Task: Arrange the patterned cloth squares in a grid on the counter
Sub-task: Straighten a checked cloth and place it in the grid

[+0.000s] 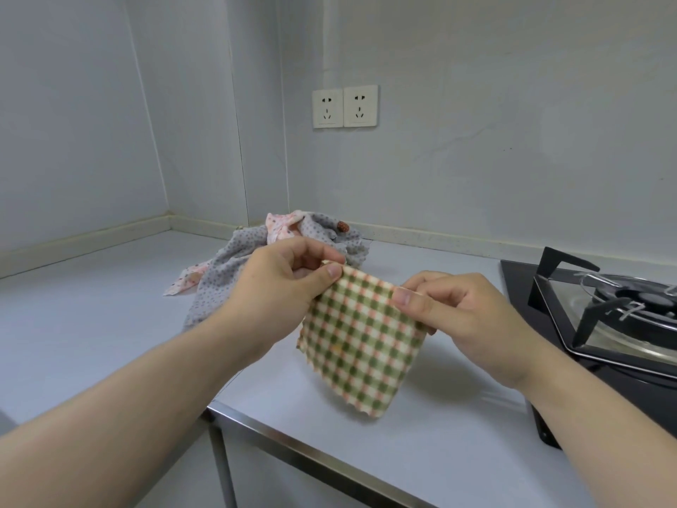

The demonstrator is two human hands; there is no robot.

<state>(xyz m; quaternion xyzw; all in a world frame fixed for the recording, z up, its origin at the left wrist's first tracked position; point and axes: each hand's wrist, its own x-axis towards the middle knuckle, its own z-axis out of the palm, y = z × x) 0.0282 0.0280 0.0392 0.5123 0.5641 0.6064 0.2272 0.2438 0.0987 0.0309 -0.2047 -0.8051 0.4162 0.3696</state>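
Both hands hold one cloth square above the pale grey counter (91, 324), near its front edge. The square, a green, pink and cream checked cloth (362, 346), hangs from its upper edge with its lower corner drooping toward the counter; whether that corner touches the surface cannot be told. The left hand (282, 284) pinches the cloth's upper left corner between thumb and forefinger, the other fingers curled behind. The right hand (465, 317) pinches the upper right corner the same way, thumb on the near face of the cloth and fingers bent behind it. The two hands are apart, with the top edge of the cloth stretched between them.

Farther back on the counter, just behind the left hand, lies a crumpled heap of cloths: a grey cloth with small dark dots (227, 273) spreads toward the left, and a pink and white flowered cloth (282, 225) sits on top of it at the far side. A small reddish-brown dotted scrap (342, 226) shows at the right of the heap.

At the right stands a black gas stove with a steel burner tray and black pan supports (622, 324). On the far wall, above the heap, sits a pair of white wall sockets (344, 106)
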